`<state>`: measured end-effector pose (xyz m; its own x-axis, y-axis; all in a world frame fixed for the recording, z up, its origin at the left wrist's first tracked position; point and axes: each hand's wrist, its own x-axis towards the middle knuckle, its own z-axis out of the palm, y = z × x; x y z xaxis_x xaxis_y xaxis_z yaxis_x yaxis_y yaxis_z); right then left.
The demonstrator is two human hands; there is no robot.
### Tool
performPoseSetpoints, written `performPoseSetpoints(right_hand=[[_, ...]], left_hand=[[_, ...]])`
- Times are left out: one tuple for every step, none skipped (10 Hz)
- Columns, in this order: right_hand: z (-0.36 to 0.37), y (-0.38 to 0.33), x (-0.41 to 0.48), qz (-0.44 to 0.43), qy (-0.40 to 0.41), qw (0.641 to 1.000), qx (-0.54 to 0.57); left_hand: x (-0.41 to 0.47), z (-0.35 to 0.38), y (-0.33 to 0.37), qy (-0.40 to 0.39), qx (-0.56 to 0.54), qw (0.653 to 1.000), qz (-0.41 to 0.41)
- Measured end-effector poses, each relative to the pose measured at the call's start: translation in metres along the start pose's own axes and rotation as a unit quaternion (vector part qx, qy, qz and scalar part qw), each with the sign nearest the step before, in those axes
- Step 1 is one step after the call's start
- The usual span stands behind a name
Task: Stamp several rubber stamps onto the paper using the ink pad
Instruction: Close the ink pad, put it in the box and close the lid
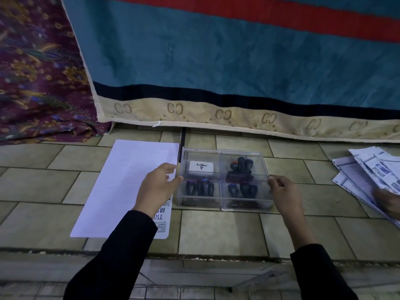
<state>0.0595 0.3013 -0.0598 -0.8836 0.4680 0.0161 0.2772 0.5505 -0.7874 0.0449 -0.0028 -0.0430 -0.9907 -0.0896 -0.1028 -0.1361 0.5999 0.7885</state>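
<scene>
The person wears a long-sleeved top in plain black. The left sleeve [121, 252] is a smooth, matte cloth with a few soft folds along the forearm. It ends in a simple rounded cuff close to the wrist. The right sleeve [318, 271] is the same black cloth. Its cuff stops further back, leaving a stretch of forearm uncovered, and its edge looks slightly uneven. Beyond the cuffs the left hand [158, 187] and the right hand [283, 189] are bare. In the dim light the weave and stitching of the cloth cannot be made out.
</scene>
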Motion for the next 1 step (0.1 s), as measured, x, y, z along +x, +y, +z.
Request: performPoseSetpoints(right_hand=[[-0.0305, -0.0223, -0.0024, -0.039, 0.039, 0.994, 0.1]], left_hand=[[-0.0335, -0.0166, 0.0103, 0.028, -0.096, 0.992, 0.076]])
